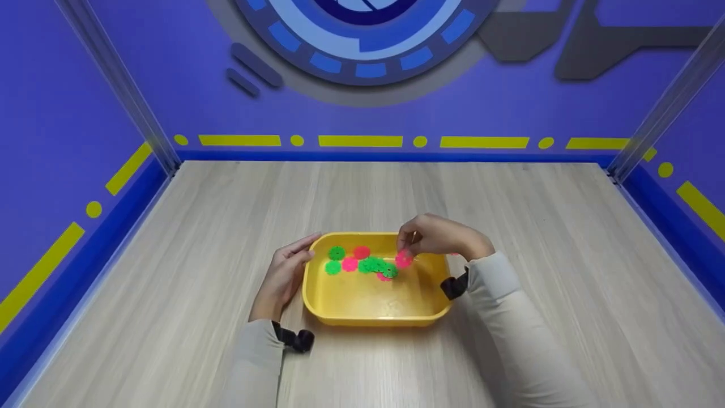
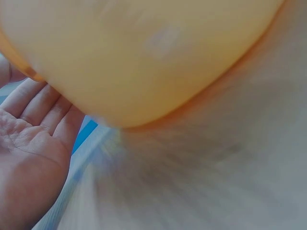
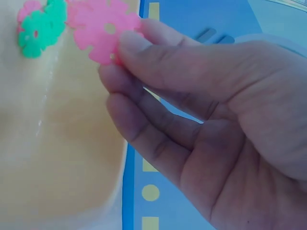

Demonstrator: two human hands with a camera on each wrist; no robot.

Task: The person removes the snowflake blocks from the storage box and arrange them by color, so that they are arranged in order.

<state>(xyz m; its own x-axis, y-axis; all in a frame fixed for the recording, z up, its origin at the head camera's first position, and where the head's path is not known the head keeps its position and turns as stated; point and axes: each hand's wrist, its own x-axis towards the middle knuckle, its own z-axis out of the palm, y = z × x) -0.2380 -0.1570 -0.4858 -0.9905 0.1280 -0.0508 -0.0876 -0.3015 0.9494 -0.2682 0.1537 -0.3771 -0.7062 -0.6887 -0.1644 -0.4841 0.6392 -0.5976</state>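
Observation:
A yellow plastic basin (image 1: pixel 391 320) stands on the table with pink and green snowflake discs lying inside it. My left hand (image 1: pixel 286 275) holds the basin's left side, its thumb by the rim and its fingers along the outer wall. Over the basin's far right part, my right hand (image 1: pixel 439 235) pinches a pink snowflake disc (image 3: pixel 103 28) between thumb and fingers. Right beside that disc is a cluster of green discs (image 1: pixel 374 264) with some pink at its lower edge. Separate green discs (image 1: pixel 336 253) and pink discs (image 1: pixel 361 252) lie at the back left of the basin.
A wood-grain table (image 1: pixel 226 226) spreads around the basin, bounded by a blue patterned back wall (image 1: pixel 362 122) and side walls. A sliver of pink (image 1: pixel 453 254) shows beside the right wrist, mostly hidden. Black cameras (image 1: pixel 303 341) are strapped to both wrists.

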